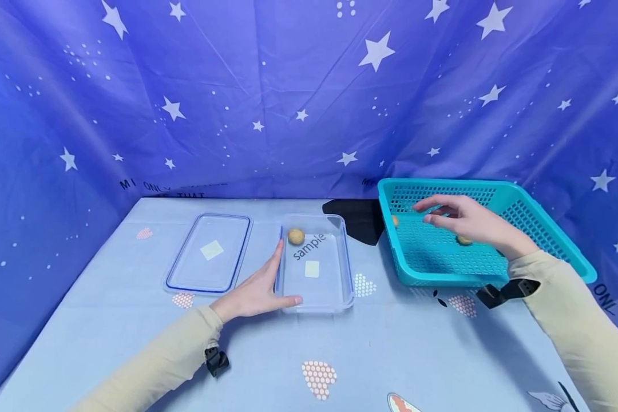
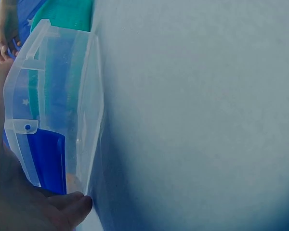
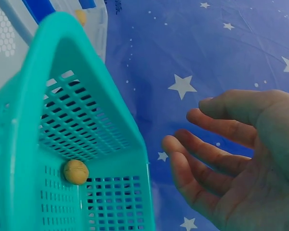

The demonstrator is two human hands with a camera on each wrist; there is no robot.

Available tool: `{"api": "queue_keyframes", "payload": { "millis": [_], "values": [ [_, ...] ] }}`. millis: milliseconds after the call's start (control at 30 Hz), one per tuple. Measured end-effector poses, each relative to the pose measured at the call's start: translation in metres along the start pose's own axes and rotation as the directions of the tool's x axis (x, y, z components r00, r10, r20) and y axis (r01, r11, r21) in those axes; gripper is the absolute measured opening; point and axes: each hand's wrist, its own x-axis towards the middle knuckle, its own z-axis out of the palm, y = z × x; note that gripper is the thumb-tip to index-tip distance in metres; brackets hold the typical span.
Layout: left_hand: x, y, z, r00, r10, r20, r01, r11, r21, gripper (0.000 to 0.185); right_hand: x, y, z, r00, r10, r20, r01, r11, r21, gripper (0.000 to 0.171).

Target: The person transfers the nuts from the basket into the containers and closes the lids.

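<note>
My left hand rests against the left side of a clear plastic food container, its fingers straight along the wall and its thumb at the near edge. One small tan, walnut-like ball lies in that container's far left corner. Over a teal slotted basket hovers my right hand, fingers loosely bent, holding nothing. Beneath it, a second tan ball is partly hidden by the hand. Another ball sits by the basket's left wall; the right wrist view shows a seamed ball in a basket corner.
A clear lid with a blue seal lies flat left of the container. Between container and basket there is a black patch on the pale blue cloth. A star-patterned blue curtain hangs behind the table.
</note>
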Motion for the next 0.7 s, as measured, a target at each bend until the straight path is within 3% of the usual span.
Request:
{"api": "queue_keyframes", "payload": {
  "millis": [167, 400, 700],
  "values": [
    [-0.001, 0.0, 0.001, 1.0, -0.001, 0.006, 0.001, 1.0, -0.011, 0.128, 0.004, -0.001, -0.002, 1.0, 0.017, 0.001, -0.017, 1.0, 0.015, 0.031],
    [-0.001, 0.002, -0.001, 1.0, 0.002, 0.0, -0.002, 1.0, -0.029, 0.129, 0.016, -0.006, -0.003, 1.0, -0.022, -0.012, 0.022, 1.0, 0.011, 0.03],
    [-0.001, 0.003, -0.002, 1.0, 0.0, 0.015, 0.001, 0.999, -0.054, 0.131, 0.039, 0.002, 0.001, 0.998, 0.061, 0.027, -0.061, 0.998, 0.03, 0.035]
  ]
}}
